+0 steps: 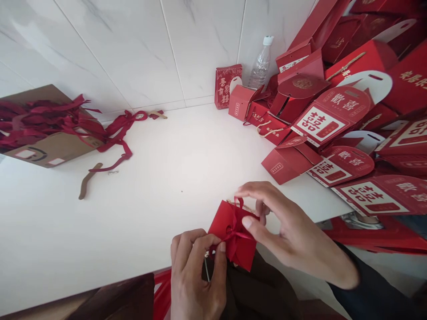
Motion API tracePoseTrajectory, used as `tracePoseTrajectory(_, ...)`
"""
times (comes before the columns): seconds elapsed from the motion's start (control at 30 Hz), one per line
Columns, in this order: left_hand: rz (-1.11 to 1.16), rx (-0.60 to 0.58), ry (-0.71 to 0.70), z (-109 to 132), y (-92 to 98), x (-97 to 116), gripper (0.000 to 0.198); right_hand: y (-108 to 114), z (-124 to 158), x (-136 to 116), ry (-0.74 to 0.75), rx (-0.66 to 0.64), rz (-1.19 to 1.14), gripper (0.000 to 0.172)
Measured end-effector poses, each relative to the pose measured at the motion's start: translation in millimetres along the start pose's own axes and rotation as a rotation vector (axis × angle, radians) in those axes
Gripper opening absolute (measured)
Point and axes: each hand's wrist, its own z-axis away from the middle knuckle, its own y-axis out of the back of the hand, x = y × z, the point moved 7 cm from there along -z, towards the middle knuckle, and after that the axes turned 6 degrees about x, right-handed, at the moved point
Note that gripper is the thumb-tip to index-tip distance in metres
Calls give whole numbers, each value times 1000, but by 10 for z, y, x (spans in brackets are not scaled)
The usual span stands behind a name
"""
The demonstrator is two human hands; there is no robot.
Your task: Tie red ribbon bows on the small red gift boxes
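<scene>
A small red gift box (246,255) with gold cord trim along its top sits at the table's front edge, tilted toward me. Tied across its front is a dark red ribbon bow (236,233). My left hand (199,271) is closed at the box's left side, thumb and index finger pinching a loop of the ribbon. On the other side, my right hand (283,222) has thumb and index finger apart around the bow's upper loop. The thumb lies near the knot, and the index fingertip is by the loop's top. Its other fingers curl partly out of sight behind the box.
Many red gift boxes (320,120) crowd the right side of the white table (150,191). A clear plastic bottle (262,66) stands by the tiled wall. At left, a cardboard box (63,153) overflows with red ribbons (122,124); a brown strip (89,181) lies before it.
</scene>
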Motion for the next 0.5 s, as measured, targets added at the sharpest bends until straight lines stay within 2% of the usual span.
tracePoseTrajectory(0.07,16,-7,-6,-19,-8,5,13,-34,89,-155,169,12,92,28)
tracePoseTrajectory(0.17,47,-11,19,-27,-21,-15,13,-193,205,-247,307,-49,219,17)
tracePoseTrajectory(0.3,41,-33,-14,6,-61,-3,22,-268,239,-198,310,-26,190,15)
tracePoseTrajectory(0.4,17,-50,4,30,-101,-13,33,-241,243,-165,287,4,162,15)
tracePoseTrajectory(0.5,-15,-56,-36,15,-127,20,32,-186,267,-175,277,46,165,17)
